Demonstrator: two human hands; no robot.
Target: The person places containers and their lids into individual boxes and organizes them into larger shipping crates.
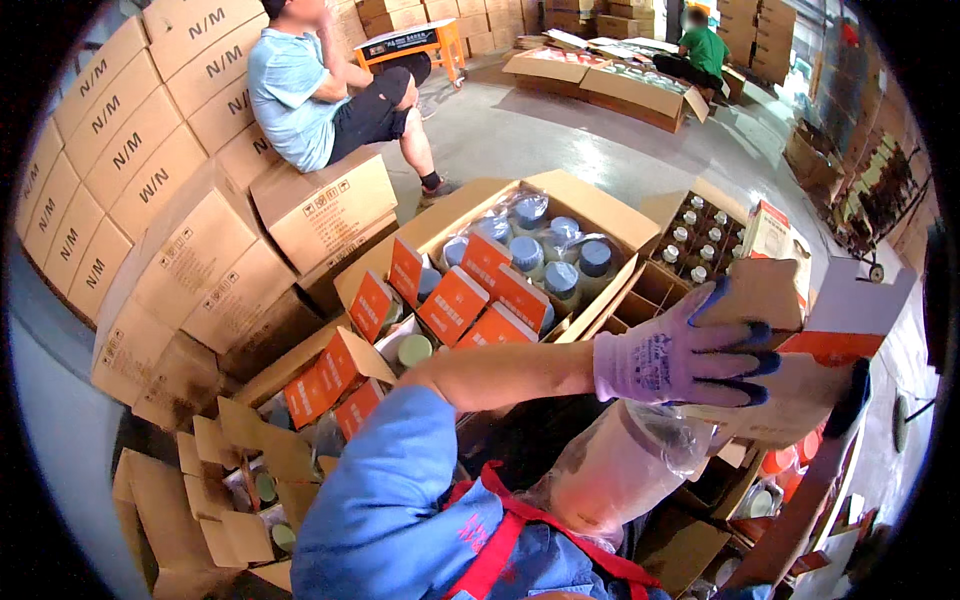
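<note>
Before me is a small carton point(787, 394) with an orange band and raised flaps. My left hand point(667, 356), in a pale purple glove with dark blue fingertips, lies across its near side, fingers spread on the cardboard and thumb raised. At the carton's far edge, my right hand point(851, 397) shows only as dark blue glove fingers; the rest is hidden or in shadow. Below my left wrist a large clear container wrapped in plastic film point(615, 469) leans close to my body. Its upper end is partly hidden by the glove and carton.
An open case point(637, 225) holds blue-lidded jars and orange-flapped cartons point(454, 307). Behind my hands, a divided case point(697, 232) contains white-capped bottles. Opened cartons point(240, 480) stand lower left. Stacked boxes point(127, 150) line the left side. A person point(300, 97) sits nearby; another point(705, 49) works farther back.
</note>
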